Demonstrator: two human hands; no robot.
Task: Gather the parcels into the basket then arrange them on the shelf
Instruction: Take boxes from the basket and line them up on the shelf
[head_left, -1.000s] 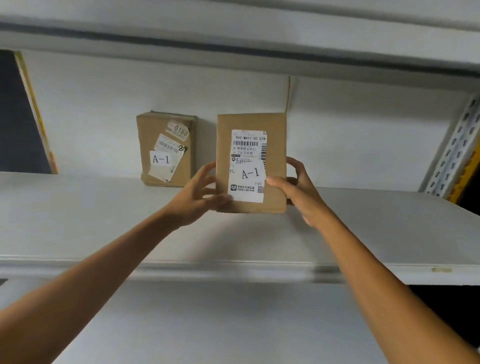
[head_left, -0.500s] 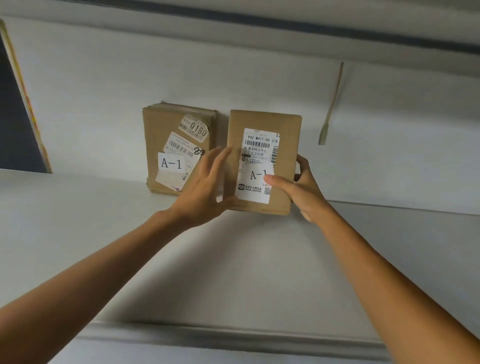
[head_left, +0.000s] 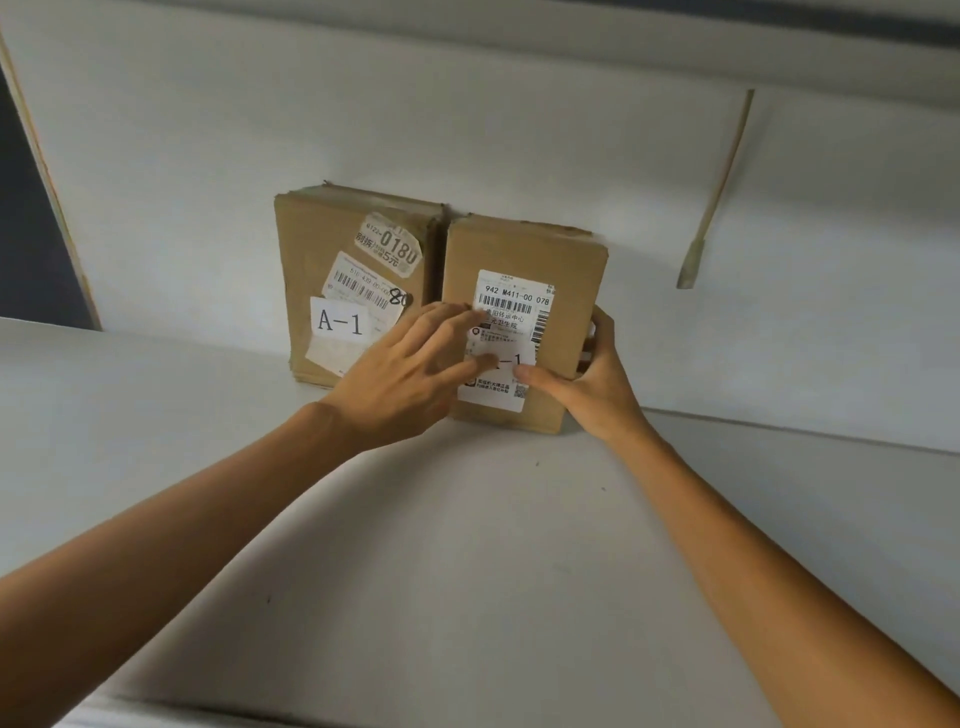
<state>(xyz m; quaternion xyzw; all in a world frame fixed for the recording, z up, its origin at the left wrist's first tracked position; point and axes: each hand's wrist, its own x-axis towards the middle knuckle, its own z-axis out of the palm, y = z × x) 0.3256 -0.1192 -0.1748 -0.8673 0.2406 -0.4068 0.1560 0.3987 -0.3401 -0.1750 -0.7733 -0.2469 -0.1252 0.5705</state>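
Partly, your own grips block the view: the left grip (head_left: 410, 364) covers the lower left corner of the right parcel (head_left: 524, 249) and the seam where it meets the left parcel (head_left: 322, 234), so you cannot tell whether the two cartons touch or only stand just beside each other. The "A-1" on the right parcel's white label (head_left: 511, 301) is half hidden under both thumbs, and its small print is blurred apart from "942 M411-00 078". Both forearms run off the bottom corners, and the front edge of the shelf (head_left: 467, 545) is cut off at the lower border. Your left grip is spread open, fingers straight and flat against the carton's face. Your right grip (head_left: 592, 384) is curled round the carton's right edge, thumb on the front, fingers behind and mostly out of sight. The shelf holds both brown parcels upright at the white back panel (head_left: 519, 130), labels facing you, the left one with its own "A-1" slip (head_left: 340, 322). The right parcel's foot sits a little forward of its neighbour's. A thin tan strip (head_left: 719, 192) hangs on the panel well to the right. Half a second ago the right parcel was held clear in front of the panel. Now it is down beside the left one, and your left fingers have slid further across its face.
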